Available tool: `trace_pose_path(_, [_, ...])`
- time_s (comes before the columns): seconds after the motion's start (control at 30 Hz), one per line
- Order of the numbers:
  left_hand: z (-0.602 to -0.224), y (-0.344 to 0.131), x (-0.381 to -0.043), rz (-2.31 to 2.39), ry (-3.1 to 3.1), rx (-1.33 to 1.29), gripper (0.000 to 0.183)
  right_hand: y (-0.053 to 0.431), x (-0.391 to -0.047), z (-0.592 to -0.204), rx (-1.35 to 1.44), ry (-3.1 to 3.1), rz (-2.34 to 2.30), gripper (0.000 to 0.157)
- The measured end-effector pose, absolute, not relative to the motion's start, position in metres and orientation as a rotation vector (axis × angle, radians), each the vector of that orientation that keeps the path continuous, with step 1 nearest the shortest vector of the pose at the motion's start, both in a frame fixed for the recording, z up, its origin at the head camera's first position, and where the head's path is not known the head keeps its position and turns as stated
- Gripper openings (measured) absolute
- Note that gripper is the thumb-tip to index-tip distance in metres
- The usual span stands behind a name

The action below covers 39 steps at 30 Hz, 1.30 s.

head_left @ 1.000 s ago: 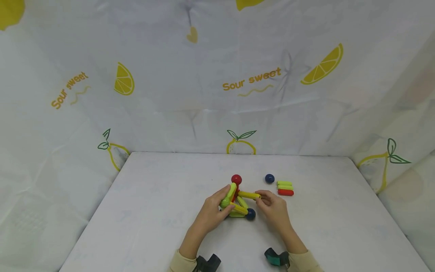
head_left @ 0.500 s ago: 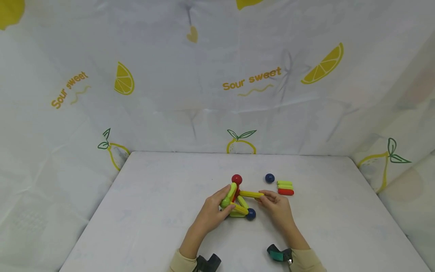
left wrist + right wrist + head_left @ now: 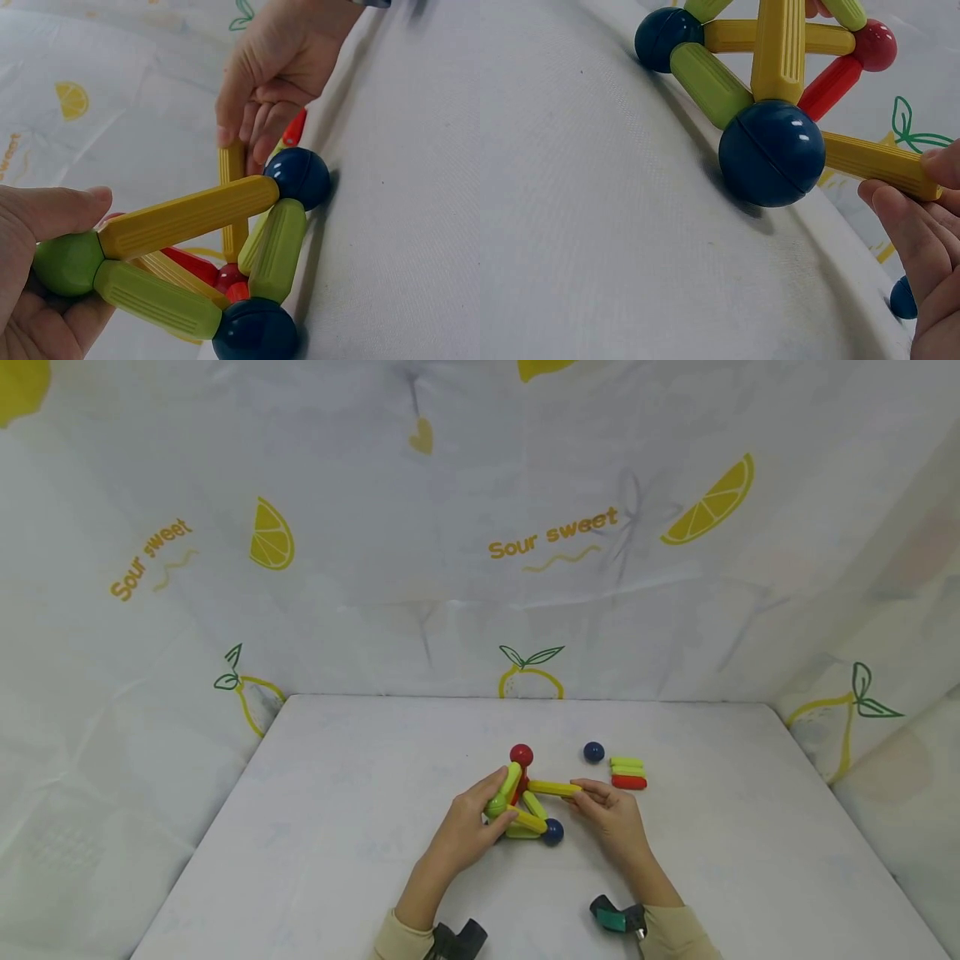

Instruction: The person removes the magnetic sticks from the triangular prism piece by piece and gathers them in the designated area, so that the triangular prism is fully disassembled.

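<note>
A frame of magnetic rods and balls stands on the table in the head view. My left hand point(image 3: 471, 828) holds it at the green ball point(image 3: 69, 264), with the thumb along one side and fingers beneath. From that ball a yellow rod and a light green rod run to two dark blue balls point(image 3: 772, 154). My right hand point(image 3: 613, 827) pinches the outer end of another yellow rod point(image 3: 553, 788) between thumb and fingers. This rod's inner end meets a red ball point(image 3: 229, 277) low at the back of the frame. A second red ball point(image 3: 521, 755) tops it.
Behind my right hand, two light green rods point(image 3: 627, 767) and a red rod point(image 3: 628, 782) lie side by side on the white table point(image 3: 337, 777). A loose dark blue ball point(image 3: 594, 752) sits left of them. A lemon-print cloth point(image 3: 375, 568) hangs behind the table.
My right hand has shifted slightly right, and the outer end of the pinched yellow rod has swung a little to the right and back. My left hand and the frame stay put.
</note>
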<state>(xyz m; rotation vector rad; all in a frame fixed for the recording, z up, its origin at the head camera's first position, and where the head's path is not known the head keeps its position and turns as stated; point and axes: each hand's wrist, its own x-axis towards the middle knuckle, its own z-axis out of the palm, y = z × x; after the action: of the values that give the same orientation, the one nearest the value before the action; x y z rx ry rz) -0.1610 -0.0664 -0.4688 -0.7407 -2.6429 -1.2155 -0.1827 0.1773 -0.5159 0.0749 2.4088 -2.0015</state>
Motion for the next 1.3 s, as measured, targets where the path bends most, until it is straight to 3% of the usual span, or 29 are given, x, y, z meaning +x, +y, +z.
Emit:
trace_pose_path(0.67, [-0.467,-0.066,-0.161,-1.248,-2.637,-0.746,0.061,0.176,-0.186,-0.525,0.061,2.696,-1.794,0.026])
trace_pose_path(0.93, [-0.467,-0.065,-0.161,-1.254,-2.638,-0.746,0.061,0.177,-0.187,-0.529,0.025,2.769,-1.706,0.035])
trace_pose_path(1.3, [-0.467,-0.065,-0.161,-1.261,-2.645,-0.735,0.062,0.179,-0.187,-0.527,0.076,2.587,-1.844,0.031])
